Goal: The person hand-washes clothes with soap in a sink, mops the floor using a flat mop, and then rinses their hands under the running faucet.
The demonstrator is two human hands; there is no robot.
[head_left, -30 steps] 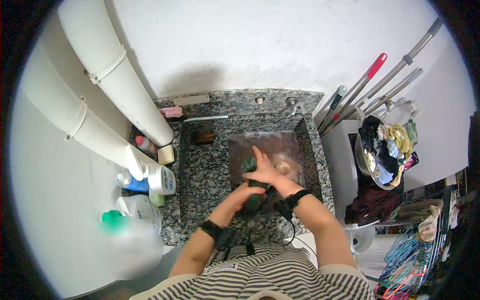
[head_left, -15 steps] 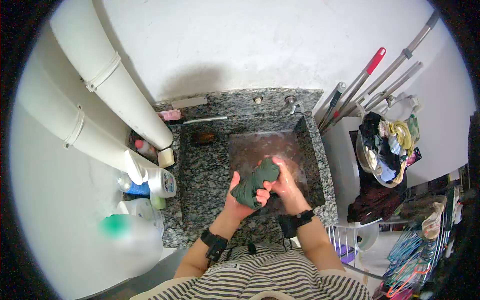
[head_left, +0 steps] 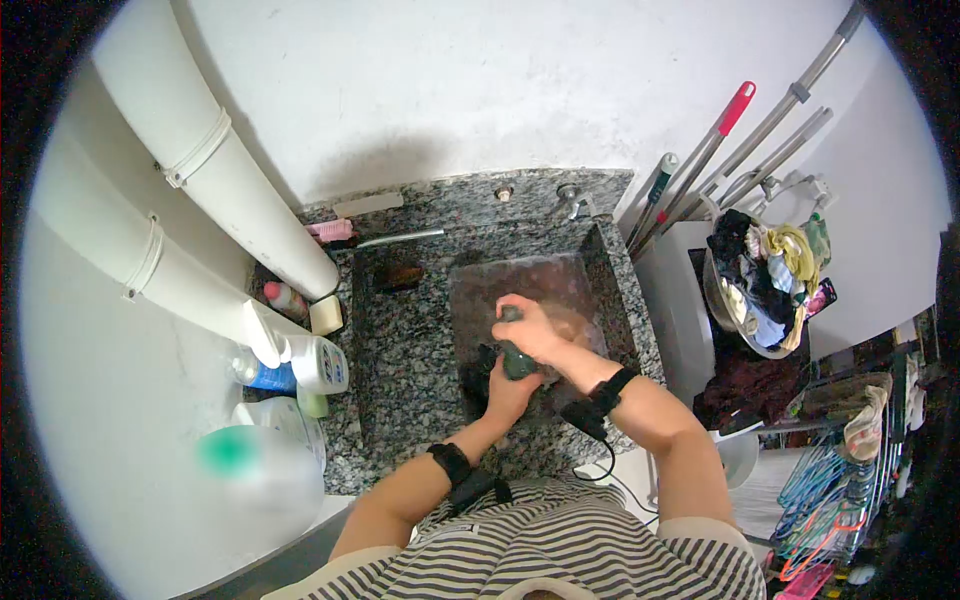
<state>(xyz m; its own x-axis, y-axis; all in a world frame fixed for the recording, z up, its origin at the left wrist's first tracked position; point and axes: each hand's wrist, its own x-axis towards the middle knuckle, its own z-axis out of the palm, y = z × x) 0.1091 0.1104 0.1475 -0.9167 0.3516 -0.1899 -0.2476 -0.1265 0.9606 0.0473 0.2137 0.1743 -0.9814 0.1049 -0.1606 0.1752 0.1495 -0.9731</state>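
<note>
spanning from left hand point(head_left: 510, 393) to right hand point(head_left: 530, 330), dark green cloth point(head_left: 517, 362) is clasped in each grip.

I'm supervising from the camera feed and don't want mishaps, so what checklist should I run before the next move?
1. Left hand gripping the dark green cloth: ok.
2. Right hand on the same cloth: ok.
3. Cloth spread flat: not ok, bunched between the hands.
4. Water in the sink: ok.
5. Black cable by the right wrist out of the water: ok.
6. Tap fully closed: cannot tell.
</note>
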